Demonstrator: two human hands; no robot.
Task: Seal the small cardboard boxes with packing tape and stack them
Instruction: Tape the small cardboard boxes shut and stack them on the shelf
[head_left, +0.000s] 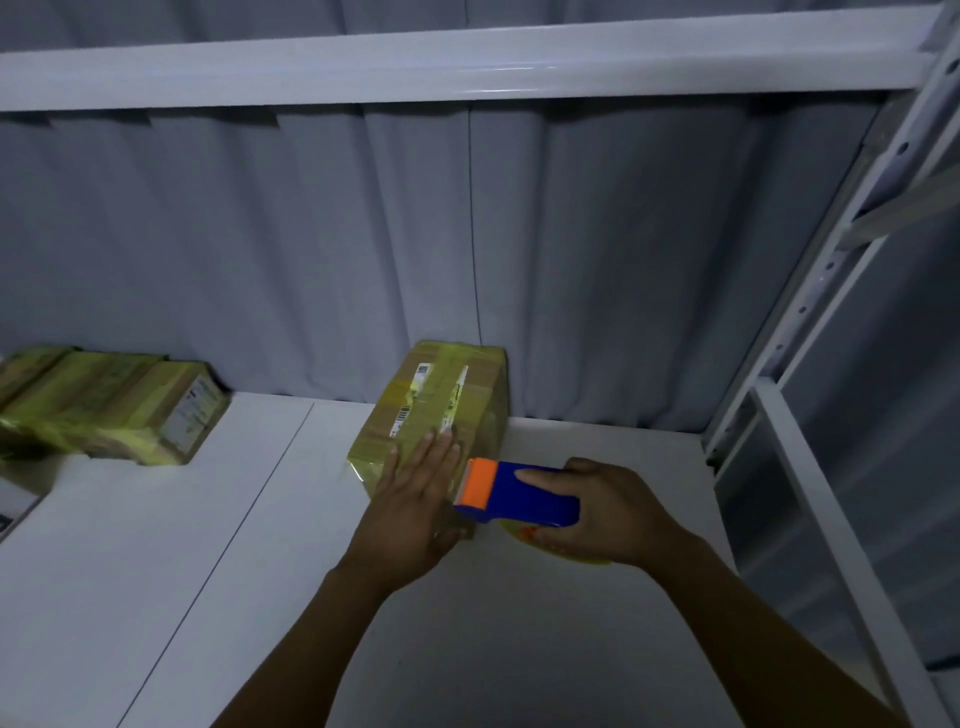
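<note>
Nearest, two bare forearms reach in from six o'clock over a white bench, whose top is split by a thin dark seam running from seven o'clock towards twelve. The left hand lies flat, fingers straight and close together, pressing on the near end of the top of a small cardboard box. At three o'clock of it, the right hand is wrapped round a blue tape dispenser, with the forefinger laid along its top. The dispenser's orange head sits at the box's near right edge, just beside the left fingertips. Under that hand shows the rim of a yellow tape roll.

The box lies on the bench at the middle of the view, its far end close to the curtain, and it is banded in glossy yellowish tape. Its top carries white labels with a barcode and small print — too small to read.

At nine o'clock of the box, well apart, a group of taped boxes lies side by side on the bench. The end of the nearest one bears a pale printed label — also unreadable.

Behind everything hangs a grey pleated curtain. A white metal beam crosses at twelve o'clock, and a perforated white rack upright rises at three o'clock. The light is dim.
</note>
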